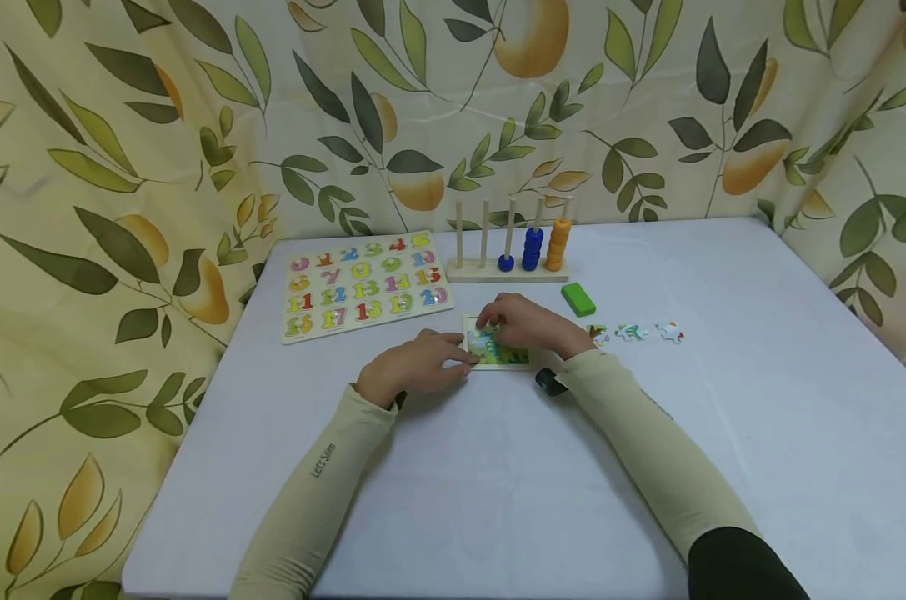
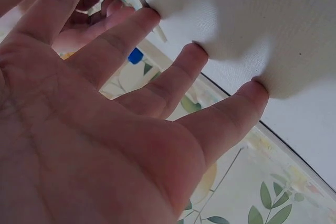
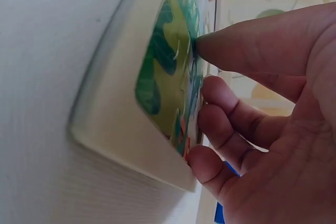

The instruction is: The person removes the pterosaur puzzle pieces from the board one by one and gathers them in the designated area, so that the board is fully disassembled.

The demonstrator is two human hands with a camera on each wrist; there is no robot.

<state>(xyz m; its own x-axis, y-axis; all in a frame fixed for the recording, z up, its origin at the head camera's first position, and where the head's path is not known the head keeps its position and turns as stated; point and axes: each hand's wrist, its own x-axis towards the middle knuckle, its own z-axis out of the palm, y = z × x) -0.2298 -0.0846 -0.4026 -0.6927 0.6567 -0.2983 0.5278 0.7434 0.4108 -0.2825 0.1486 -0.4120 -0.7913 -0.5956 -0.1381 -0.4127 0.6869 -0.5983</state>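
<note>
A small jigsaw puzzle board (image 1: 501, 357) with a green animal picture and a pale rim lies on the table. My left hand (image 1: 418, 365) is at its left edge, fingers extended, fingertips right at the rim. In the left wrist view, the spread fingers (image 2: 231, 116) touch the white cloth. Over the board's upper part is my right hand (image 1: 523, 323), fingers bent. The right wrist view shows its thumb and fingertips (image 3: 205, 161) on the picture (image 3: 163, 72); I cannot tell whether they pinch a piece. Loose puzzle pieces (image 1: 631, 332) lie in a row to the right.
A number board (image 1: 368, 287) with colourful numerals lies at the back left. Beside it stands a wooden bead rack (image 1: 468, 273) with blue and orange beads. A green block (image 1: 578, 299) sits behind the loose pieces. The patterned curtain (image 1: 392, 108) hangs behind the white table (image 1: 483, 500).
</note>
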